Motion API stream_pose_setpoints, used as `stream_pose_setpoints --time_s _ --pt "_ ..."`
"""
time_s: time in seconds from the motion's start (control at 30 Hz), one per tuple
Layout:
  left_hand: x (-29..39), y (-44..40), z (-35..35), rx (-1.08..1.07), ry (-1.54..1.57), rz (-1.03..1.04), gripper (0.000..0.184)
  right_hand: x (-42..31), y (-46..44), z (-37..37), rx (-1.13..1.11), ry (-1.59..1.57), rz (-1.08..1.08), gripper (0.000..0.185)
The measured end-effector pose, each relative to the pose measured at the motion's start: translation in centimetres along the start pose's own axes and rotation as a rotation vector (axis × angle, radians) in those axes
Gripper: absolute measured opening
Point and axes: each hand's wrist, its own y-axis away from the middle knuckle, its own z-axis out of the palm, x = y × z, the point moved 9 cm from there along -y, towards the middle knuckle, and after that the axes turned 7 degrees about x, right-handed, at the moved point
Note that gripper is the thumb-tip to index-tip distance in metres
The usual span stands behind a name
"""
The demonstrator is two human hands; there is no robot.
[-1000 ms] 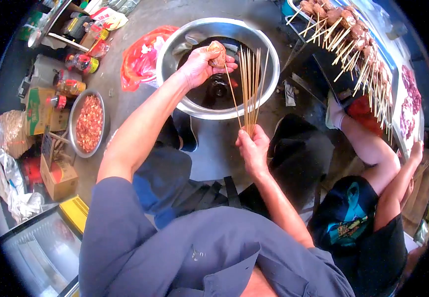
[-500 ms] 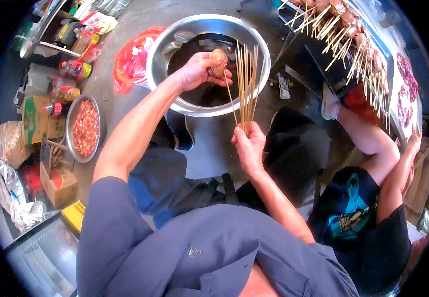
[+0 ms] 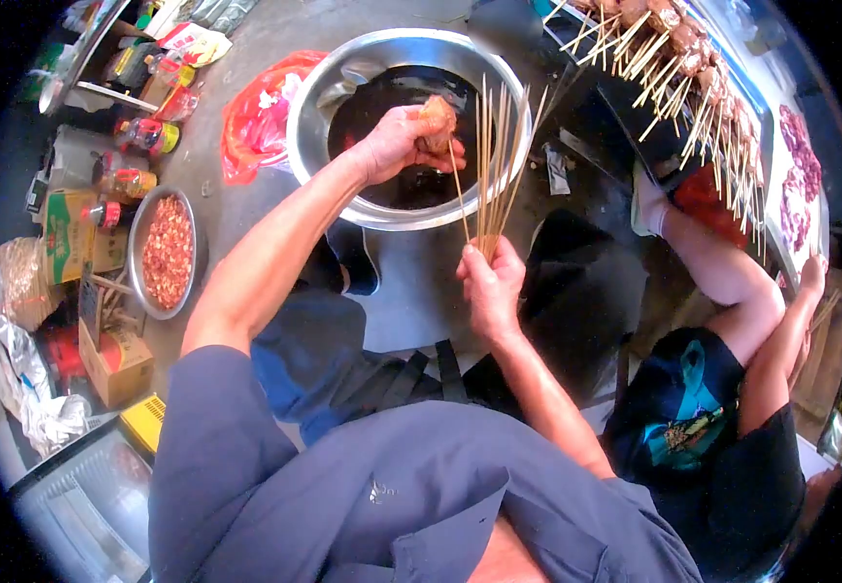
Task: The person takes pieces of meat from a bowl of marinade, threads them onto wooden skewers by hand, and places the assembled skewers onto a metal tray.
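Note:
Over the large metal basin [image 3: 304,155] with dark liquid [image 3: 372,107] in it, my left hand [image 3: 397,144] is closed around a brown, wet-looking lump of food [image 3: 438,119], perhaps meat. My right hand [image 3: 494,287] grips the lower ends of a bundle of bamboo skewers [image 3: 499,175] near the basin's front edge. One skewer stands apart from the bundle and reaches up to the lump. Whether its tip is inside the lump is hidden by my fingers.
A bowl of reddish chopped pieces [image 3: 168,253] stands left, by bottles [image 3: 149,136] and a cardboard box [image 3: 115,364]. A red plastic bag [image 3: 256,126] lies beside the basin. At right are a tray of skewered meat [image 3: 693,58], raw meat [image 3: 798,180] and a seated person [image 3: 712,437].
My left hand and the lump have shifted slightly right and down. The skewers in my right hand are fanned wider and lean further right.

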Motion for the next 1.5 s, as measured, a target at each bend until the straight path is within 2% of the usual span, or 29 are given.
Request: stream_pose_setpoints --time_s 0.1,0.17,0.27,0.43,0.5,0.93,1.23,1.37,1.43,1.47,1.5 --pt "1.4 -0.5 -0.8 0.066 0.154 0.07 0.026 -0.7 -0.5 0.8 -0.036 0.03 -0.038 0.007" --pt "1.0 -0.4 -1.8 0.167 0.102 0.064 0.025 -0.1 -0.3 1.0 -0.032 0.082 -0.059 0.009" --pt "1.4 0.2 -1.5 0.138 0.129 0.099 0.024 -0.1 -0.4 0.9 -0.03 0.092 -0.05 0.009" --pt "2.1 -0.7 -3.0 0.263 0.177 0.144 0.021 0.0 -0.5 1.3 -0.06 0.066 -0.071 0.009" --pt "3.0 -1.0 -4.0 0.258 0.197 0.205 0.023 0.3 -0.4 1.2 -0.053 0.085 -0.049 0.009" --pt "0.1 -0.2 -1.4 0.109 0.015 0.038 0.032 0.3 0.0 0.9 0.007 0.026 -0.082 0.007" --pt "-3.0 0.5 4.4 -0.05 0.169 -0.039 0.032 -0.5 -1.0 -0.3 0.098 0.008 -0.072 0.006" --pt "-4.9 0.7 6.0 -0.103 0.063 -0.111 0.029 -0.9 -1.9 -0.7 0.134 -0.112 -0.08 0.007" --pt "-3.6 0.4 5.5 -0.162 -0.026 -0.114 0.028 -1.7 -1.9 -0.8 0.122 -0.12 -0.068 0.007" --pt "-2.6 -0.2 4.1 -0.126 -0.005 -0.088 0.029 -2.0 -1.7 -0.6 0.106 -0.139 -0.06 0.006" --pt "-1.7 -1.3 1.2 0.072 -0.078 -0.013 0.026 -1.9 -1.7 -0.6 0.105 -0.143 -0.058 0.006"
